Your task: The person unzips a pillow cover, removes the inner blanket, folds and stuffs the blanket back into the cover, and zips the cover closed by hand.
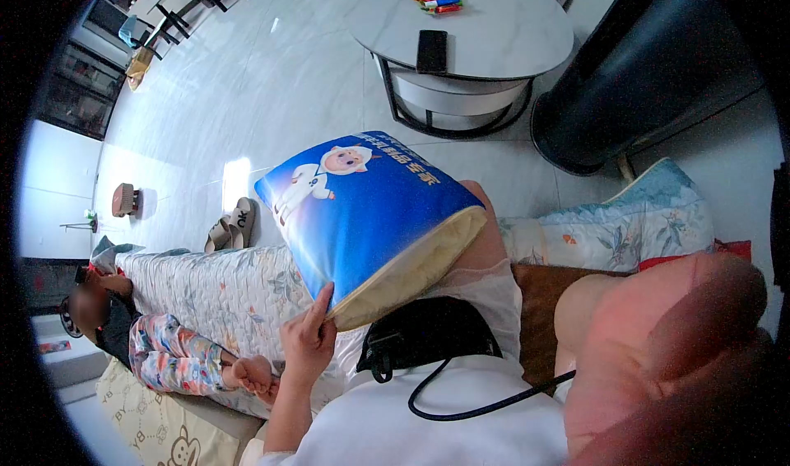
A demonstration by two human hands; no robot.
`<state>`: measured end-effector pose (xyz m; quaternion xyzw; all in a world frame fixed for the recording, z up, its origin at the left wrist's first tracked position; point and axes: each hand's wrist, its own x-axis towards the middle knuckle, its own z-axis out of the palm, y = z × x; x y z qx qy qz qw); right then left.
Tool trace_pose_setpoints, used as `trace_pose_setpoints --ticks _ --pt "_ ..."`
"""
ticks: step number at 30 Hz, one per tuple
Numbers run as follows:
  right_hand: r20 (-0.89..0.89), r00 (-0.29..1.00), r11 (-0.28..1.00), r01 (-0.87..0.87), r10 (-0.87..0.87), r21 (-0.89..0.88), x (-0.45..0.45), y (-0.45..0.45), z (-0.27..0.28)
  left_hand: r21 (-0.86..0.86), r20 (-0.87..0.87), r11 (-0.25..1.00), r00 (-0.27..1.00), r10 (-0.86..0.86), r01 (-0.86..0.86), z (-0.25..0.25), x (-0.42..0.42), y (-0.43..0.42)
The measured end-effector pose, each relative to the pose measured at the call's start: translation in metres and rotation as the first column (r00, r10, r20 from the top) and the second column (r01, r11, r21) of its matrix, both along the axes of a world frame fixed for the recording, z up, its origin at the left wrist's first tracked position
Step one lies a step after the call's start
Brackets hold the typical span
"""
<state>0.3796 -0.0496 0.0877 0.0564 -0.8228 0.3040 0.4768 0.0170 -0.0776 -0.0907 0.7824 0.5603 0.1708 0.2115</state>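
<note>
A blue cushion (362, 211) with a cartoon figure and yellow lettering rests on the person's lap, tilted. Its cream-coloured side (415, 268) faces the body. My left hand (309, 334) grips the cushion's near left corner, with the index finger lying on the blue face and the other fingers bent. Very close to the camera at the lower right is my right hand (658, 342), large and partly in shadow, apart from the cushion. Its fingers are too dark and blurred to make out. A black pouch (436, 338) with a cord sits at the waist.
Another person (177, 351) reclines on the quilted sofa (222, 285) at the left. Beyond the cushion stands a round table (494, 42) with a black phone-like object (432, 51) and colourful packets (443, 5). Slippers (234, 226) lie on the floor; a black cylinder (634, 71) stands right.
</note>
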Motion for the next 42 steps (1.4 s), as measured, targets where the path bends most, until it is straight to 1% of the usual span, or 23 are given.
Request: trace_pose_setpoints --ticks 3,10,12,19,21,24,27,36,42 --pt "-0.005 1.000 1.000 -0.011 0.011 0.003 -0.0009 0.0003 -0.0004 0.036 -0.009 0.999 1.000 0.010 -0.010 -0.0045 -0.0001 -0.0011" --pt "-0.013 1.000 1.000 -0.019 0.019 -0.001 0.0002 0.0015 0.0004 0.024 -0.024 1.000 1.000 0.006 -0.005 -0.0054 -0.0017 -0.0017" --pt "-0.011 1.000 1.000 -0.018 0.018 0.000 0.0002 0.0019 -0.0004 -0.007 0.031 1.000 0.999 0.023 -0.023 -0.0065 -0.0023 -0.0025" --pt "-0.017 1.000 1.000 -0.023 0.023 0.001 0.0000 0.0016 -0.0003 0.008 -0.008 1.000 1.000 0.014 -0.014 -0.0058 -0.0014 -0.0011" --pt "-0.013 1.000 1.000 -0.025 0.025 0.001 0.0004 0.0016 -0.0004 0.042 0.035 0.999 0.999 0.001 -0.003 -0.0078 -0.0013 -0.0007" --pt "-0.013 1.000 1.000 -0.025 0.025 0.000 0.0023 0.0013 0.0000 0.027 0.037 1.000 0.999 0.007 -0.008 -0.0082 -0.0014 -0.0005" --pt "-0.015 1.000 1.000 -0.028 0.028 -0.001 0.0024 0.0006 0.0000 -0.018 0.022 1.000 1.000 0.022 -0.021 -0.0026 -0.0002 -0.0007" --pt "-0.016 0.999 0.999 -0.039 0.039 0.004 0.0035 0.0018 -0.0006 0.011 -0.023 1.000 1.000 0.010 -0.010 -0.0042 -0.0004 -0.0015" --pt "-0.020 0.999 0.999 -0.040 0.040 0.000 0.0056 0.0017 -0.0006 0.010 -0.008 1.000 1.000 0.000 0.000 -0.0034 -0.0003 -0.0002"
